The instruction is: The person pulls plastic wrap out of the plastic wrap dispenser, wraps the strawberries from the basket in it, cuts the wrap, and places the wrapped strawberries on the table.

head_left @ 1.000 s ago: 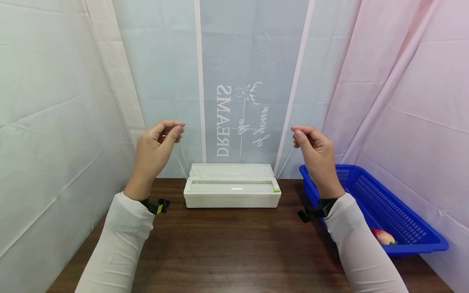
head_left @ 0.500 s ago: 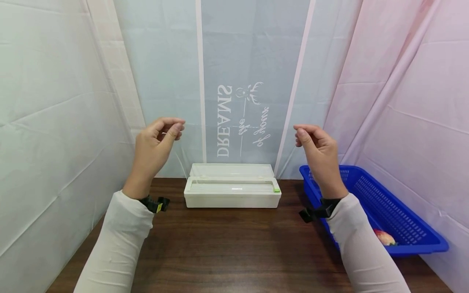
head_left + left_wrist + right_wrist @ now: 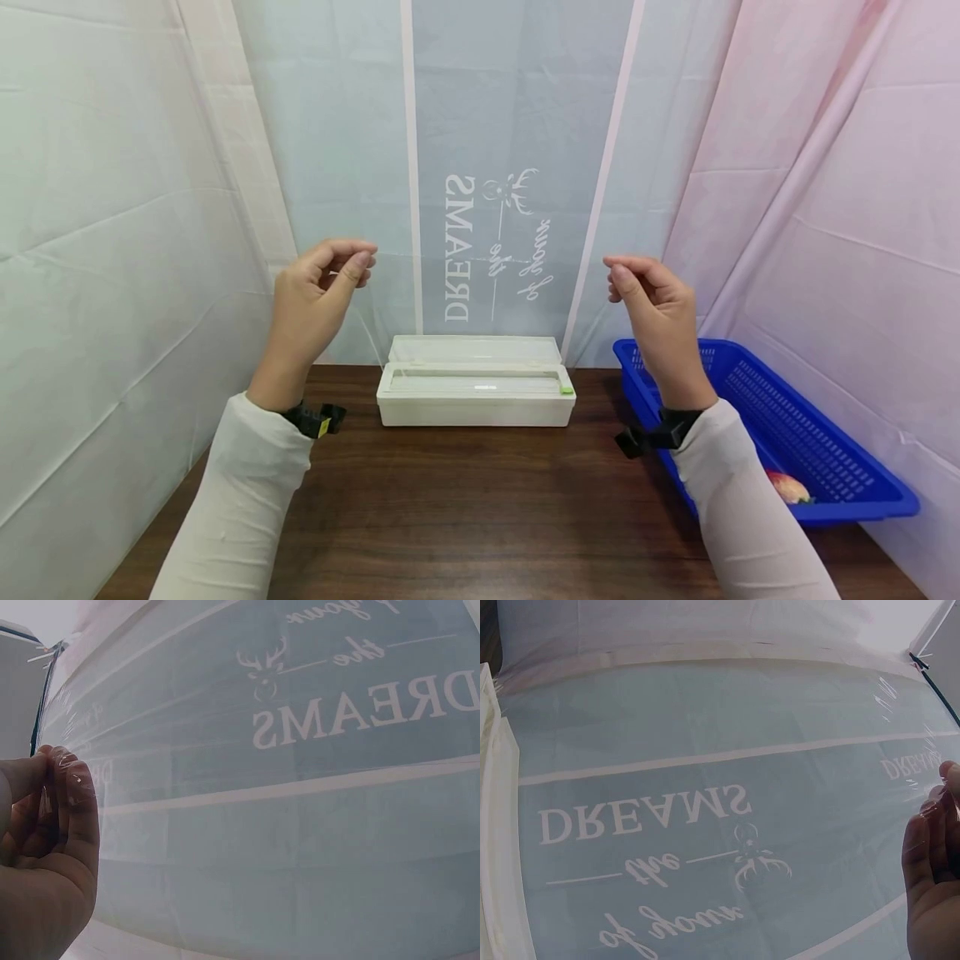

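A sheet of clear cling film (image 3: 369, 329) rises from a white dispenser box (image 3: 476, 411) and spans the space between both hands. My left hand (image 3: 311, 296) pinches its upper left corner between thumb and fingers, where the film wrinkles over the fingertips (image 3: 79, 780). On the other side my right hand (image 3: 658, 304) pinches the upper right corner, and glints mark the cling film (image 3: 885, 697) near it. The box stands on the table with its translucent lid (image 3: 475, 348) tipped back. A green slider (image 3: 566, 390) sits at the right end of its top.
To the right stands a blue slotted basket (image 3: 855, 510), partly behind my right forearm, with a red and yellow fruit (image 3: 787, 487) in it. Dark wooden table (image 3: 465, 517) extends in front of the box. Cloth walls (image 3: 517, 100) with printed lettering enclose the back and sides.
Both hands have drifted slightly apart, the right one to the right and the left one a little to the left, still pinching the cling film. The box has stayed in place.
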The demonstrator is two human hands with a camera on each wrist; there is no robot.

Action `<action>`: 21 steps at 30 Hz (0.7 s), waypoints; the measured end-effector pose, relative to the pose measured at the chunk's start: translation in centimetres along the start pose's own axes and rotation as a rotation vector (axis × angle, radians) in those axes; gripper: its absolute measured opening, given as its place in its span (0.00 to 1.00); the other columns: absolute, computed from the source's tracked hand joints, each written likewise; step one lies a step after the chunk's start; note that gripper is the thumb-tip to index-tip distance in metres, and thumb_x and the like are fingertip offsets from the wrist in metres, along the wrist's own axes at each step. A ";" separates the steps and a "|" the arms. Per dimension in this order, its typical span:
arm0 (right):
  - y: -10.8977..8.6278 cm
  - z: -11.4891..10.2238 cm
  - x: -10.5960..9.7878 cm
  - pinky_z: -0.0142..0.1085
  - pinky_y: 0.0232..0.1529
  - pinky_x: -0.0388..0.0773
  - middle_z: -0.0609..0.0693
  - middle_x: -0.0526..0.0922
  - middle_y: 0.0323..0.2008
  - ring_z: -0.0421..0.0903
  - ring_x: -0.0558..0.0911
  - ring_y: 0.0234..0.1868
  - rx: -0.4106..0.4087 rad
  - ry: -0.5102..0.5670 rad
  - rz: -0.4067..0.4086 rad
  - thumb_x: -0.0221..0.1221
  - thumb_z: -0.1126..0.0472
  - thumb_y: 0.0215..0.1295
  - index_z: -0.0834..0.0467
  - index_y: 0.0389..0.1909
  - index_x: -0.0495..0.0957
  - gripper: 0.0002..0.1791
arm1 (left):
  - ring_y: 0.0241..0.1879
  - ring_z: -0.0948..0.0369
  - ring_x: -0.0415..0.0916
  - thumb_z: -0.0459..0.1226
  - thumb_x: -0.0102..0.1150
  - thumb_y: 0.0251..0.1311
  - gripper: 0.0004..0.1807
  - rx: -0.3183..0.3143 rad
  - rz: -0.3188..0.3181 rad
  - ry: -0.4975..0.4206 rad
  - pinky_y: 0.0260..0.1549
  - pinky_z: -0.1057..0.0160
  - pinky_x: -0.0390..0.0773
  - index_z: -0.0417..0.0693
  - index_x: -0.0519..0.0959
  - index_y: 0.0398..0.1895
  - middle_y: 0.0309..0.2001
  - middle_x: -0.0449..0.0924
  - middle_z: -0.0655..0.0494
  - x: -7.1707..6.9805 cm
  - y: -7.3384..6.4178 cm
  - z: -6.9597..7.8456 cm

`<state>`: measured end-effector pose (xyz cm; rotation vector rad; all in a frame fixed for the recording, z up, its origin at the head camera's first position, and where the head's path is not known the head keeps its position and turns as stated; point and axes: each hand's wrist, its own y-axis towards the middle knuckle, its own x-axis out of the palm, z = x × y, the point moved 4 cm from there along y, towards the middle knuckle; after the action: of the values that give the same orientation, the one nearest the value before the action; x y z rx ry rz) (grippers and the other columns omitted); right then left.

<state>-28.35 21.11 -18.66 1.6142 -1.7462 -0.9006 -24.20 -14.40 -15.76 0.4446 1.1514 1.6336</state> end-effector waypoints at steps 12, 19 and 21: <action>-0.8 -0.4 -0.3 0.27 0.37 0.77 0.51 0.79 0.34 0.49 0.74 0.36 0.045 -0.078 -0.031 0.54 0.60 0.66 0.63 0.48 0.79 0.15 | 0.29 0.59 0.74 0.28 0.53 0.62 0.08 0.047 -0.017 -0.006 0.29 0.77 0.75 0.31 0.80 0.39 0.31 0.77 0.50 -0.4 -0.9 0.1; -1.3 -0.6 -0.8 0.26 0.35 0.76 0.52 0.78 0.31 0.48 0.75 0.33 0.088 -0.074 -0.039 0.55 0.59 0.66 0.65 0.49 0.78 0.16 | 0.30 0.60 0.73 0.28 0.54 0.61 0.08 0.054 -0.039 0.012 0.27 0.77 0.72 0.33 0.80 0.39 0.31 0.77 0.44 -0.5 -1.5 0.5; -1.4 -0.6 -0.9 0.26 0.34 0.76 0.52 0.77 0.30 0.48 0.75 0.33 0.088 -0.059 -0.045 0.55 0.60 0.65 0.66 0.47 0.77 0.15 | 0.30 0.60 0.73 0.28 0.54 0.61 0.08 0.056 -0.042 0.013 0.26 0.76 0.72 0.33 0.80 0.39 0.31 0.78 0.45 -0.5 -1.7 0.5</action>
<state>-26.97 21.95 -19.44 1.7059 -1.8191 -0.9123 -22.69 -14.61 -16.84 0.4434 1.2112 1.5732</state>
